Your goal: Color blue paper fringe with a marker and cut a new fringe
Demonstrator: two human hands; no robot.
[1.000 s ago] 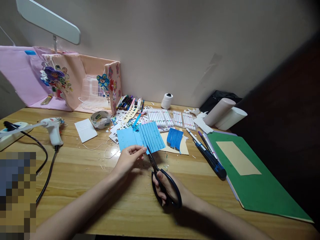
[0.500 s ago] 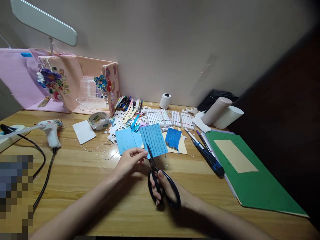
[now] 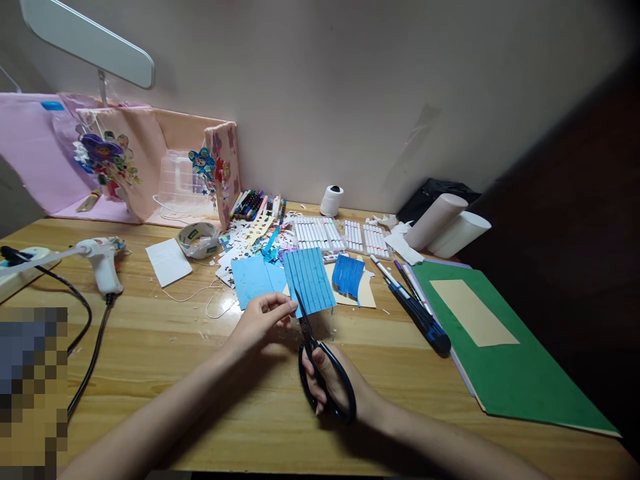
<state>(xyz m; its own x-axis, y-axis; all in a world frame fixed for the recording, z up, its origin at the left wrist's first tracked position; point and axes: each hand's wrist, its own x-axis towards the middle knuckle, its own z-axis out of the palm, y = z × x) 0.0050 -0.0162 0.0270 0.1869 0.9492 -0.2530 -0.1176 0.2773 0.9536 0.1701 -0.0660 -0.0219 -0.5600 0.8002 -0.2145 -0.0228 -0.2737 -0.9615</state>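
My left hand (image 3: 265, 320) pinches the near left corner of a light blue sheet of paper (image 3: 313, 280) marked with dark parallel lines. The sheet is held up above the table. In my right hand (image 3: 330, 383) are black-handled scissors (image 3: 306, 327), fingers and thumb through the loops. Their blades lie against the sheet's near left edge, close to my left fingertips. Behind my left hand lies a plain light blue sheet (image 3: 251, 279). A darker blue piece (image 3: 348, 275) rests on cream paper (image 3: 367, 293) just right of the lined sheet.
Paper scraps (image 3: 245, 250) and marker trays (image 3: 317, 233) spread behind the hands. A tape roll (image 3: 199, 240) and a corded glue gun (image 3: 104, 263) are at left. To the right lie a utility knife (image 3: 425, 327) and a green board (image 3: 520, 373). A thread spool (image 3: 331, 201) stands by the wall.
The scissor handles have drawn closer together as my right hand closed. The lined sheet's left edge has shifted slightly right. My left hand has hardly moved.
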